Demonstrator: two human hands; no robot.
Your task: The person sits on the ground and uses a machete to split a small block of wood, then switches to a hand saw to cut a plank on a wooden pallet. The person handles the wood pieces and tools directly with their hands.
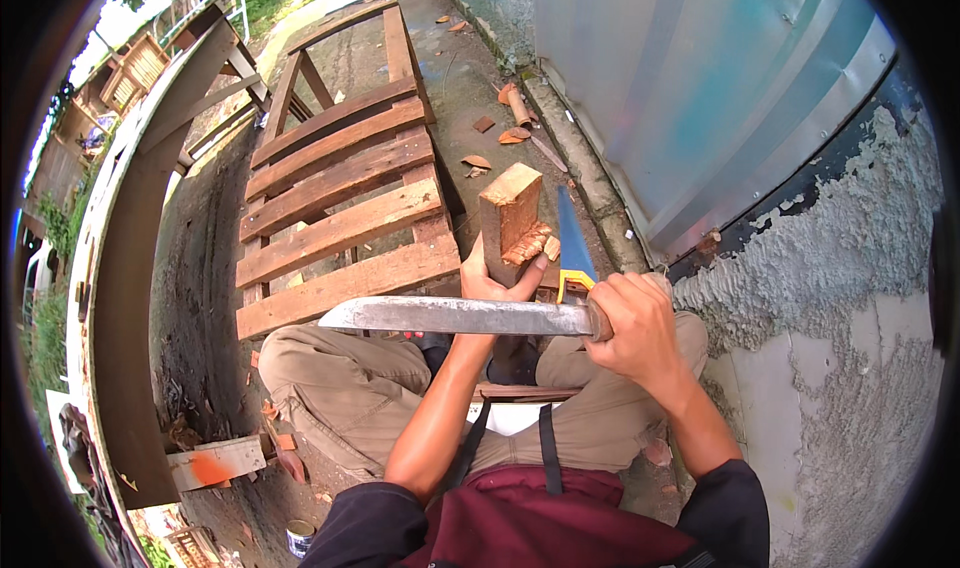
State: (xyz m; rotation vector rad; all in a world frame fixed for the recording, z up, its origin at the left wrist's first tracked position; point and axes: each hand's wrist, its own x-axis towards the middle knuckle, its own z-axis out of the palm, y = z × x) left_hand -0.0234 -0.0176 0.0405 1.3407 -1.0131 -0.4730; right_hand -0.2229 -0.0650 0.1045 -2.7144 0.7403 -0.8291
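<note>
My left hand [490, 276] grips a thick wooden block [512, 200], holding it up above my lap. A notch with rough, splintered chips is cut into the block's right side, close to my thumb. In my right hand [635, 323] is the handle of a machete [455, 315]. Its worn grey blade points left and passes in front of my left wrist, below the block. Behind the machete's handle, a handsaw [574, 233] with a yellow handle and blue blade is partly hidden.
A slatted wooden frame [345, 203] lies ahead on the left. Along the left side runs a long wooden board [135, 298]. A corrugated metal door [700, 98] and rough cement wall [810, 258] stand close on the right. Wood scraps and a small can [300, 538] are on the ground.
</note>
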